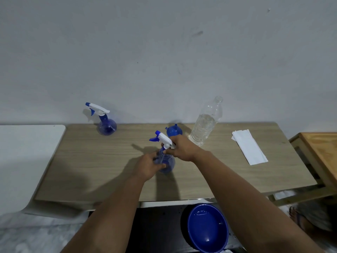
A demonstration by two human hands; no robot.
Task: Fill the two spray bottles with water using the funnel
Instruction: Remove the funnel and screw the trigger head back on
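Spray bottles are the subject: one round blue translucent plastic spray bottle with a white and blue trigger head (166,162) stands near the middle of the light wood-grain table (237,176), gripped by both hands. In the head view, the left hand (148,166) curls around its neck and upper body, while the right hand (182,149) grips the white trigger head at the top, which sits tilted over the neck. A second blue spray bottle of the same kind (105,123) stands upright at the table's back left, well apart from the hands, its head fitted. Just behind the right hand lies a blue plastic funnel (174,130). Beside it, to the right, stands a clear plastic water bottle, uncapped and partly full (205,125). Farther right lies a folded white paper sheet (249,147). Below the table's front edge sits a round blue plastic basin (207,228).
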